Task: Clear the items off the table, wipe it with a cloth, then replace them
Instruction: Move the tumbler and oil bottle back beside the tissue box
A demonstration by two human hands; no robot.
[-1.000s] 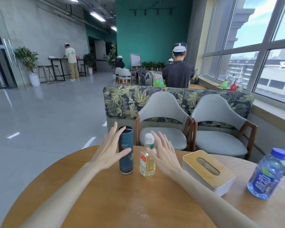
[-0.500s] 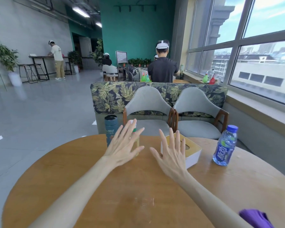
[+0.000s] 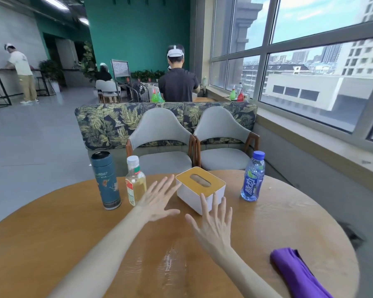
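Near our round wooden table's [image 3: 52,233] far edge stand a teal flask [image 3: 106,180], an oil bottle [image 3: 135,181], a white wood-lidded tissue box [image 3: 199,189] and a blue bottle [image 3: 252,176]. Our left hand [image 3: 157,198] and right hand [image 3: 213,226] hover empty, fingers spread; a purple cloth [image 3: 297,274] lies at the right edge.

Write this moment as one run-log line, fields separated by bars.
stage: before clearing | left hand: open, empty | right hand: open, empty | tissue box, thermos, two bottles: on table | purple cloth: unused

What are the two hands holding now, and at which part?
Nothing. The left hand and the right hand are both open, fingers spread, above the table.
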